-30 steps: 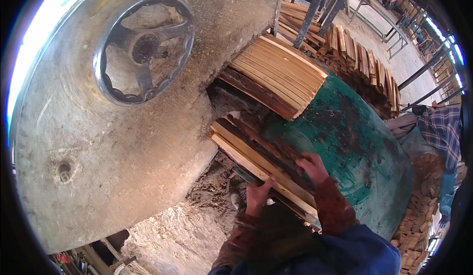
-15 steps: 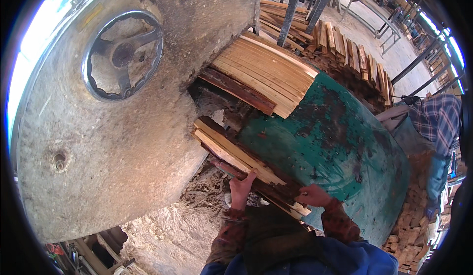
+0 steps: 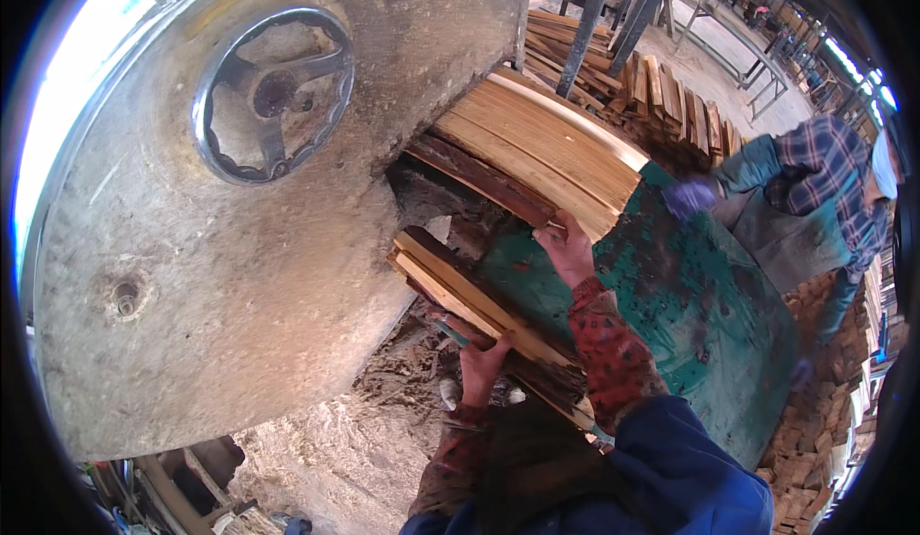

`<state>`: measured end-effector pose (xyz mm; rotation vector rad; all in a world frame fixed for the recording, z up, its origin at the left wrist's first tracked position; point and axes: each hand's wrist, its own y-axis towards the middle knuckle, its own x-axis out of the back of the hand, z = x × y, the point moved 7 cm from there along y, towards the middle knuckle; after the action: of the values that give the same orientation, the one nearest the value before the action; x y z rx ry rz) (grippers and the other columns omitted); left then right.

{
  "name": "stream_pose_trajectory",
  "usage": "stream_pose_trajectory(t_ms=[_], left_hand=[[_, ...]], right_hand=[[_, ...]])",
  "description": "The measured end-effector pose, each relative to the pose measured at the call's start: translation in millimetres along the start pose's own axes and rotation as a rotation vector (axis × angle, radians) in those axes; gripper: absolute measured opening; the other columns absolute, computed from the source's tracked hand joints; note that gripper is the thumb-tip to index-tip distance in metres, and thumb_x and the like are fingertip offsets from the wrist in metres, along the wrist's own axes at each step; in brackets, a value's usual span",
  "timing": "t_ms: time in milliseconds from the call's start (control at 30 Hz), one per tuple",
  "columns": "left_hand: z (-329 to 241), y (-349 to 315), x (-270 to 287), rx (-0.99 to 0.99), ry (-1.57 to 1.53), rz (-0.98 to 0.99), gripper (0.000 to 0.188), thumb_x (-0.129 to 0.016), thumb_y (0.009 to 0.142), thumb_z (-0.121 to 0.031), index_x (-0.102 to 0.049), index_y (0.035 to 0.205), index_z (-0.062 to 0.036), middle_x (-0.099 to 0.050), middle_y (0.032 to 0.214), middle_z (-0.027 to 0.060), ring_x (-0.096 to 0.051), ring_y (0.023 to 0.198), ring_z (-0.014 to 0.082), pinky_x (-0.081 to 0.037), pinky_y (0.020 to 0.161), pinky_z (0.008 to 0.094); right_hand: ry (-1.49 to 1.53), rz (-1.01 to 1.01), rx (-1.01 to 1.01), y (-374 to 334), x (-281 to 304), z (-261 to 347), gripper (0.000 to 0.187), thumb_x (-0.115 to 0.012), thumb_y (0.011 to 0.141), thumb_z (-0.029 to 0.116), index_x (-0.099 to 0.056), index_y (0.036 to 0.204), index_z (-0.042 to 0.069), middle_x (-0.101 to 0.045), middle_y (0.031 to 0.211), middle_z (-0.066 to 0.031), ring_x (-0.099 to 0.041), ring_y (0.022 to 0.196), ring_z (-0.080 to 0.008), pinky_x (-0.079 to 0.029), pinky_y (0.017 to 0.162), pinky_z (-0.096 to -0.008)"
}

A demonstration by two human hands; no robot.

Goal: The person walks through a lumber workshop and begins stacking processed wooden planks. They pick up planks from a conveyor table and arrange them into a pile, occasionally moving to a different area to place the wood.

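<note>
My left hand [image 3: 482, 370] is closed around the near bundle of rough wooden slats [image 3: 479, 303], its thumb over the upper edge. These slats lie slantwise in front of me, with dark bark along some edges. My right hand [image 3: 567, 250] is at the near corner of the far stack of pale boards [image 3: 537, 147], fingers closed on the end of a dark, bark-edged board [image 3: 479, 179]. Both groups lie on the green, scuffed metal table [image 3: 661, 295], their far-left ends against the large dusty machine panel [image 3: 240, 276].
A metal handwheel [image 3: 273, 94] and a bolt [image 3: 126, 297] are on the panel. Across the table, a co-worker in a plaid shirt [image 3: 834, 161] reaches a purple-gloved hand [image 3: 692, 197] toward the stack. Piled boards [image 3: 661, 94], wood blocks [image 3: 805, 439] and sawdust [image 3: 326, 458] lie around.
My right hand has moved from the near slats up to the far stack's bark-edged board. My left hand stays on the slats. The co-worker has leaned in, reaching over the table.
</note>
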<state>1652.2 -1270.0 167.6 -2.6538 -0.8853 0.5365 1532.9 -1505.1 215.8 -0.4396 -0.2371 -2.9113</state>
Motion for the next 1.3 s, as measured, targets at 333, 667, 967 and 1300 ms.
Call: stream_pose_trajectory(t_ms=[333, 667, 967, 1300], left_hand=[[27.8, 5.9, 16.4, 0.030, 0.086, -0.029, 0.046, -0.079, 0.075, -0.024, -0.062, 0.102, 0.0093, -0.068, 0.087, 0.0097, -0.062, 0.077, 0.0140, -0.051, 0.069, 0.0294], [10.0, 1.2, 8.2, 0.031, 0.094, -0.052, 0.042, -0.078, 0.076, -0.025, -0.064, 0.095, 0.0101, -0.067, 0.081, 0.0087, -0.061, 0.072, 0.0128, -0.051, 0.065, 0.0281], [10.8, 1.8, 9.6, 0.091, 0.272, -0.035, 0.047, -0.077, 0.076, -0.022, -0.058, 0.107, 0.0080, -0.067, 0.087, 0.0088, -0.061, 0.077, 0.0139, -0.052, 0.070, 0.0295], [13.2, 4.7, 12.2, 0.116, 0.250, -0.020, 0.059, -0.078, 0.077, -0.018, -0.048, 0.122, 0.0070, -0.065, 0.097, 0.0101, -0.060, 0.082, 0.0137, -0.051, 0.071, 0.0285]], right_hand=[[-0.595, 0.085, 0.285, 14.7, -26.6, 43.8, 0.043, -0.079, 0.069, 0.025, -0.054, 0.097, 0.003, -0.058, 0.091, -0.0156, -0.059, 0.077, -0.0346, -0.049, 0.067, -0.0416], [-0.551, 0.351, 0.275, 6.6, -47.6, 31.3, 0.032, -0.068, 0.079, 0.023, -0.062, 0.107, 0.010, -0.058, 0.094, -0.0185, -0.058, 0.088, -0.0402, -0.047, 0.073, -0.0474], [-0.475, 0.392, 0.100, -125.4, 70.9, 19.3, 0.033, -0.064, 0.081, 0.015, -0.062, 0.112, 0.006, -0.055, 0.090, -0.0174, -0.058, 0.081, -0.0392, -0.047, 0.069, -0.0446], [-0.621, 0.280, 0.055, -224.9, 150.5, 21.0, 0.042, -0.066, 0.077, 0.001, -0.060, 0.119, 0.007, -0.053, 0.120, -0.0160, -0.059, 0.103, -0.0358, -0.051, 0.084, -0.0391]])
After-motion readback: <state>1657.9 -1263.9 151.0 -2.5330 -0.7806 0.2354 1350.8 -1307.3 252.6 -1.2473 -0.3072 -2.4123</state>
